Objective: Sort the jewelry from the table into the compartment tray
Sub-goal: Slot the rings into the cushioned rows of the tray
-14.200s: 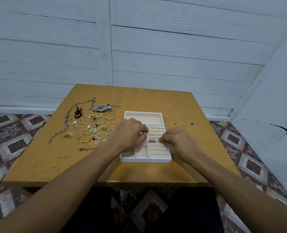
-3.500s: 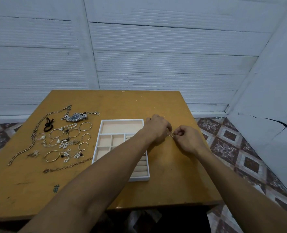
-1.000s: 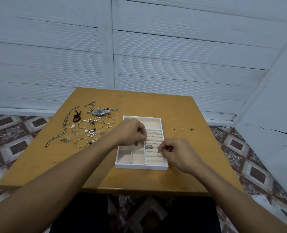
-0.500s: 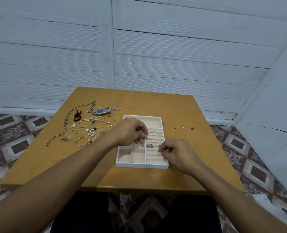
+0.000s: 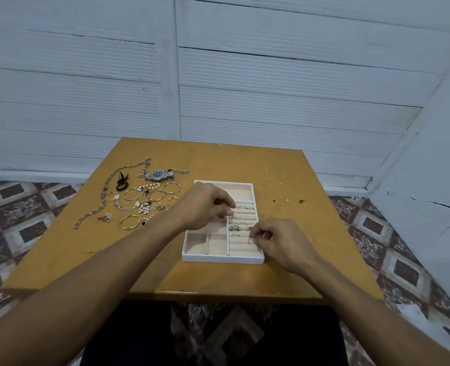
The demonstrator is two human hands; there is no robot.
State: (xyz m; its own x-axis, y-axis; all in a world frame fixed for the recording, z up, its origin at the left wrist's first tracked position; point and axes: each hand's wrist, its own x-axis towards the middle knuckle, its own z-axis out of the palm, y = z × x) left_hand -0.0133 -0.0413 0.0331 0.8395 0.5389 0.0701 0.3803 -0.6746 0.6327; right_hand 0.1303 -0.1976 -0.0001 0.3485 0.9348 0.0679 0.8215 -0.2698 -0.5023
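Yellow-brown wood fills the middle of your view: a square table [image 5: 60,247] set on patterned floor tiles [image 5: 20,207], its near edge just above your lap. Nearest on it is the white compartment tray [image 5: 222,259], lined in beige, with open compartments on its left and far side and ring rolls down its right.

Your right hand [image 5: 282,244] sits at the tray's near right corner, thumb and forefinger pinching a thin hoop [image 5: 250,240] over the nearer rolls. Your left hand [image 5: 205,207] hovers over the tray's middle with its fingers curled. Its tips pinch what looks like a small loop [image 5: 231,216] above the divider, too tiny to name better. Several rings [image 5: 235,227] are seated in the rolls between your hands.

Left of the tray the unsorted jewelry lies spread on the wood. A gold bangle [image 5: 129,222] is nearest, then a cluster of pearl pieces [image 5: 144,206], thin bangles [image 5: 155,194] and a black hair tie [image 5: 120,182]. A long chain [image 5: 105,192] runs along the outer edge, and a steel wristwatch [image 5: 160,175] lies farthest. White plank walls [image 5: 271,101] stand behind.
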